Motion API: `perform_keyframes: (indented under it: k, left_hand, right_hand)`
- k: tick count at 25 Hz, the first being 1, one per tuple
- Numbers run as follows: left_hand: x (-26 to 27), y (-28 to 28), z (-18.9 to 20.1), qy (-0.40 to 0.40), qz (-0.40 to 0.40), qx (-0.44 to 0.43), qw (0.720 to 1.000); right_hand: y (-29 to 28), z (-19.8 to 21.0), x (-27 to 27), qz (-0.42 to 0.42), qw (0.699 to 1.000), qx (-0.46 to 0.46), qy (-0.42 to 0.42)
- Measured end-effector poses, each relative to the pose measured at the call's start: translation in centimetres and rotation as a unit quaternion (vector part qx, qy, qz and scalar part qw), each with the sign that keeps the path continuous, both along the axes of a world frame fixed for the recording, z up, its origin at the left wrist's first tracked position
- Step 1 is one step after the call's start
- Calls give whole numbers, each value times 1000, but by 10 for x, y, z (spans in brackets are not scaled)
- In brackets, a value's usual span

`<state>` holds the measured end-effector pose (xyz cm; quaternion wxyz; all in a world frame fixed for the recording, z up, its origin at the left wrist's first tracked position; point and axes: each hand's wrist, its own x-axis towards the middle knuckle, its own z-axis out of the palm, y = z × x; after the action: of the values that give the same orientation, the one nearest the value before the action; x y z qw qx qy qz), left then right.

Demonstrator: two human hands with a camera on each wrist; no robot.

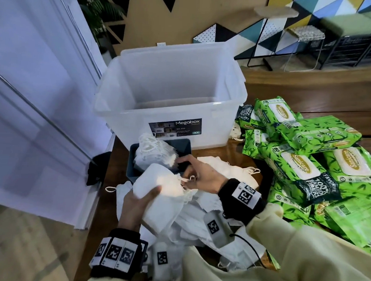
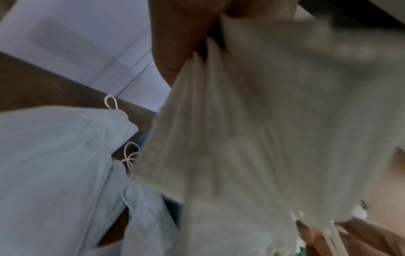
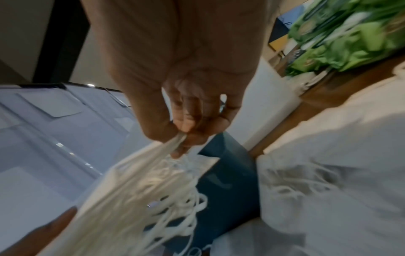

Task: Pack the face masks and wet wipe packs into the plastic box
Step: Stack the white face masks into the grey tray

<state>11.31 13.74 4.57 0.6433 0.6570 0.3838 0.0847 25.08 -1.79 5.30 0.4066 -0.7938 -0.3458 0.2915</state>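
Observation:
My left hand (image 1: pixel 137 204) grips a thick stack of white face masks (image 1: pixel 160 192) from below, thumb on top. In the left wrist view the stack of masks (image 2: pixel 252 129) fills the frame, blurred. My right hand (image 1: pixel 202 176) pinches the stack's far edge and ear loops; in the right wrist view its fingertips (image 3: pixel 181 136) close on the mask edge (image 3: pixel 140 181). The clear plastic box (image 1: pixel 170 116) stands open behind, and nothing shows inside it. Green wet wipe packs (image 1: pixel 303 166) lie heaped at the right.
A small blue bin (image 1: pixel 133 165) holding more masks (image 1: pixel 156 154) sits in front of the box. Loose masks (image 1: pixel 197 222) cover the wooden table (image 1: pixel 109 179) near me. A white door (image 1: pixel 31 110) is at the left, and stools stand behind.

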Motion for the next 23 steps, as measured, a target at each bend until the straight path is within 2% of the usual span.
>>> perform_keyframes:
  k: [4, 7, 9, 10, 12, 14, 15, 17, 20, 23]
  left_hand:
    - [-4, 10, -5, 6, 20, 8, 1000]
    - [0, 8, -5, -2, 46, 7, 999]
    - [2, 6, -5, -13, 82, -13, 996]
    - [3, 3, -4, -21, 94, -25, 995]
    - [8, -4, -3, -35, 97, -44, 994]
    - [11, -15, -1, -41, 75, -51, 995]
    - [11, -20, 1, -43, 69, -54, 995]
    - [8, -23, 1, -46, 80, -58, 994]
    - [4, -14, -1, -53, 109, -62, 991]
    - [3, -8, -6, -44, 102, -67, 992]
  right_hand:
    - [-20, -20, -1, -63, 997, 36, 36]
    - [-23, -35, -16, -139, 986, 64, 58]
    - [-28, -43, -26, -97, 984, 11, 150]
    - [-28, -45, -33, -46, 969, -4, 244]
    - [-21, -45, -42, 13, 901, 31, 433]
    - [-5, -39, -43, -38, 829, 140, 540]
    - [3, -36, -40, -95, 806, 181, 555]
    - [16, -27, -34, -200, 794, 205, 536]
    - [16, -25, -29, -258, 820, 199, 470]
    - [11, -24, -25, -269, 849, 202, 408]
